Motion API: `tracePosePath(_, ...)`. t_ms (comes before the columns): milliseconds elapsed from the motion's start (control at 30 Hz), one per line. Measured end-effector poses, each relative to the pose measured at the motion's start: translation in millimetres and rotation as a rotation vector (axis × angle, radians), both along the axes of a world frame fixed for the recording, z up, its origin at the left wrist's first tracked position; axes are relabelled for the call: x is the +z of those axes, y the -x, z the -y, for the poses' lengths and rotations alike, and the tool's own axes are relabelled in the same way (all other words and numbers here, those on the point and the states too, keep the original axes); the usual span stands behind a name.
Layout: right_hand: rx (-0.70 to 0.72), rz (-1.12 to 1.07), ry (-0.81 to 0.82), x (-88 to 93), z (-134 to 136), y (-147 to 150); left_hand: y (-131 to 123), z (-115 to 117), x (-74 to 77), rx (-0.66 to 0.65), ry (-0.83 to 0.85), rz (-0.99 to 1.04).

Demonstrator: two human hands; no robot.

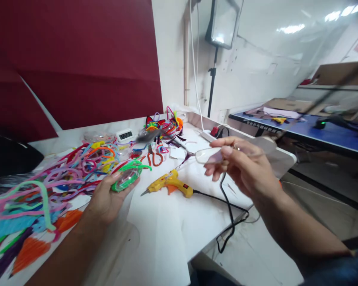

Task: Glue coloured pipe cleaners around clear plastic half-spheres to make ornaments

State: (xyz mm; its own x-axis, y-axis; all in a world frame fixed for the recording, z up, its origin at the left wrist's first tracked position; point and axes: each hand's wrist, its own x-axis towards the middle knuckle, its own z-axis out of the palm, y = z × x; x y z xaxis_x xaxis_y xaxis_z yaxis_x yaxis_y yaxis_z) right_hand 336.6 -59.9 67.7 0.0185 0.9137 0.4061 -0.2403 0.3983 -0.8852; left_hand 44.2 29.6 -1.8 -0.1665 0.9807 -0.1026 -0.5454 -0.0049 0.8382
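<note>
My left hand (104,198) is closed around a clear plastic piece edged in fuzzy green pipe cleaner (127,178), near the left pile. On the right, my right hand (241,163) pinches what looks like a pair of eyeglasses (209,155) above the table. Its lenses are clear; a dark, blurred arm stretches to the upper right and another to the left. Between my hands a yellow glue gun (168,182) lies on white paper, nozzle pointing left. Orange-handled scissors (153,157) rest just behind it.
Tangled colourful pipe cleaners (59,174) cover the table's left side. A small digital timer (125,135) stands at the back, near more coloured craft pieces (167,127). The glue gun's black cord (229,204) loops over the right edge. A lamp (223,24) stands behind.
</note>
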Motion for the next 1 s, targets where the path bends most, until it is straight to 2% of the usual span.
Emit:
tracePosePath(133, -0.158, 0.076, 0.132, 14.6, -42, -41, -3, 0, 0.3, 0.014, -0.036, -0.065)
tracePosePath(233, -0.174, 0.149, 0.249, 22.3, -78, -68, -3, 1, 0.0, 0.007, -0.032, -0.069)
tracePosePath(400, -0.181, 0.274, 0.472, 15.0, -137, -93, -1, 1, -0.3, -0.007, -0.035, -0.078)
tracePosePath(733, -0.343, 0.406, 0.679, -12.4, -218, -96, -1, -1, 1.7, 0.003, 0.008, -0.073)
tracePosePath(1000, -0.424, 0.601, 0.762, -35.4, -257, -81, -1, 1, 1.6, 0.002, -0.003, -0.071)
